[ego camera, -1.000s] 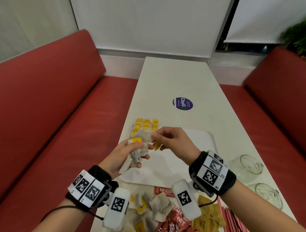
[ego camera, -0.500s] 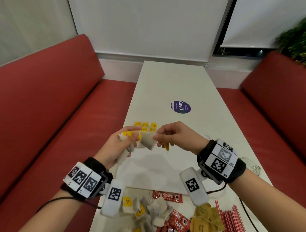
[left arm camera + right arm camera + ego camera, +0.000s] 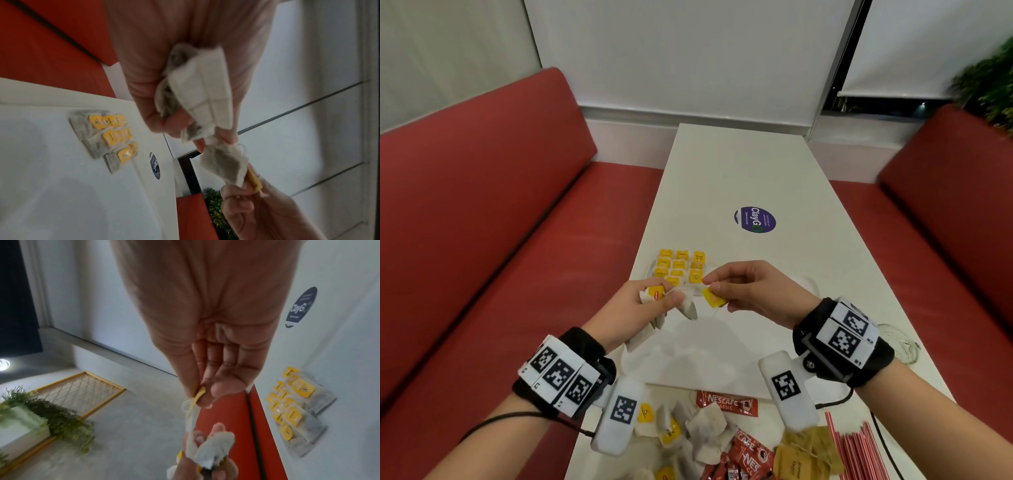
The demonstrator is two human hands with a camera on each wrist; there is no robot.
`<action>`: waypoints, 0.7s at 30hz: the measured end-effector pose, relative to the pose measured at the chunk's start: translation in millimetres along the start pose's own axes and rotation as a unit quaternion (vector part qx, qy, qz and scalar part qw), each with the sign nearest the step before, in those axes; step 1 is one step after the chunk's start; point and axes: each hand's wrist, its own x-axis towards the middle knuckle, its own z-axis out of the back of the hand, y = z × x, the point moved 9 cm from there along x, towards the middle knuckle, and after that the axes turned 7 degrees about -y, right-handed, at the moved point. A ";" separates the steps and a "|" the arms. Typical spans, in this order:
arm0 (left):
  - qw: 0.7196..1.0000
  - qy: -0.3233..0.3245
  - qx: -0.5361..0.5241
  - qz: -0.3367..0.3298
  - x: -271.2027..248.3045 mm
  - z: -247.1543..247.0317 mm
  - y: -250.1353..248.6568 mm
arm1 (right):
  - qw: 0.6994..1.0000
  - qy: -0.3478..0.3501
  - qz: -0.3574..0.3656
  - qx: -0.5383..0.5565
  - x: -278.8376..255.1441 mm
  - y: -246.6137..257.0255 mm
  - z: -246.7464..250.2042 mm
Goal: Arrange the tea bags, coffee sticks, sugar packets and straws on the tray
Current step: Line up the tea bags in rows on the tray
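Note:
My left hand (image 3: 650,301) grips a bunch of white tea bags (image 3: 197,91) above the white tray (image 3: 722,359). One tea bag (image 3: 224,165) stretches from that bunch to my right hand (image 3: 726,291), which pinches it by its yellow tag (image 3: 714,297), also seen edge-on as the tag (image 3: 198,396). Rows of tea bags with yellow tags (image 3: 681,267) lie at the tray's far left corner. Loose tea bags (image 3: 702,428), red coffee sticks (image 3: 743,452), brown sugar packets (image 3: 801,452) and red straws (image 3: 859,448) lie on the table near me.
The long white table (image 3: 739,164) carries a round purple sticker (image 3: 755,219). Glass cups (image 3: 897,342) stand at the right edge. Red benches (image 3: 500,240) flank both sides, and a plant (image 3: 989,85) is at the far right.
Both hands have moved slightly away from me, toward the laid rows. The right hand has drawn one tea bag out of the left hand's bunch by its tag.

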 end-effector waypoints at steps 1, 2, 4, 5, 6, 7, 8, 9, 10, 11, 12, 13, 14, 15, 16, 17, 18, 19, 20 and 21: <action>1.000 -0.002 -0.004 -0.001 -0.9 0.8 2.2 | 1.000 0.001 -0.003 0.014 -0.6 -1.5 0.0; 1.000 -0.002 -0.009 -0.002 -1.6 0.6 4.2 | 1.000 0.002 -0.005 0.027 -0.7 -2.8 -0.4; 1.000 -0.014 -0.016 0.002 -2.8 1.2 5.2 | 0.999 0.012 -0.007 0.047 -1.9 -3.3 -2.0; 0.999 -0.028 -0.018 0.004 -3.3 2.5 4.5 | 0.998 0.020 -0.007 0.052 -3.1 -2.6 -3.3; 0.999 -0.044 -0.021 0.007 -3.2 3.8 4.1 | 0.998 0.028 -0.007 0.058 -4.3 -1.9 -4.6; 0.998 -0.058 -0.024 0.010 -2.5 4.4 3.9 | 0.998 0.033 -0.008 0.062 -5.0 -1.3 -5.5; 0.997 -0.066 -0.028 0.009 -2.1 3.3 2.7 | 0.997 0.034 -0.009 0.063 -5.5 -1.3 -6.1; 0.997 -0.068 -0.034 0.004 -1.4 1.1 1.5 | 0.998 0.031 -0.011 0.059 -5.6 -1.9 -6.9; 0.997 -0.067 -0.043 0.000 -0.7 -2.1 0.6 | 0.998 0.024 -0.011 0.053 -5.2 -2.8 -7.8; 0.997 -0.064 -0.054 0.004 0.7 -5.8 0.8 | 0.999 0.015 -0.009 0.045 -4.4 -3.8 -8.6; 0.996 -0.062 -0.062 0.013 1.7 -9.5 1.4 | 0.999 0.004 -0.005 0.039 -3.1 -5.1 -9.1; 0.996 -0.060 -0.069 0.022 1.9 -13.0 1.2 | 0.999 -0.008 0.000 0.034 -1.8 -6.0 -9.1; 0.995 -0.059 -0.078 0.031 1.6 -16.2 0.9 | 0.999 -0.021 0.007 0.029 -0.5 -6.8 -8.6; 0.993 -0.059 -0.088 0.042 1.1 -18.9 1.2 | 0.999 -0.034 0.013 0.022 0.6 -7.3 -7.5; 0.992 -0.061 -0.099 0.053 0.7 -20.7 2.1 | 0.999 -0.047 0.019 0.016 1.8 -7.9 -5.8; 0.990 -0.063 -0.108 0.064 0.3 -21.1 3.9 | 0.998 -0.056 0.021 0.011 3.0 -8.9 -4.2; 0.988 -0.065 -0.116 0.072 0.1 -20.8 5.7 | 0.998 -0.063 0.021 0.006 4.2 -10.2 -2.7; 0.988 -0.066 -0.120 0.077 0.5 -20.0 7.5 | 0.998 -0.066 0.020 -0.001 5.2 -11.2 -1.7; 0.987 -0.065 -0.122 0.083 0.7 -19.7 8.6 | 0.998 -0.066 0.019 -0.009 6.4 -11.9 -1.4; 0.986 -0.065 -0.122 0.089 1.3 -19.1 9.7 | 0.998 -0.064 0.018 -0.015 7.4 -12.6 -1.5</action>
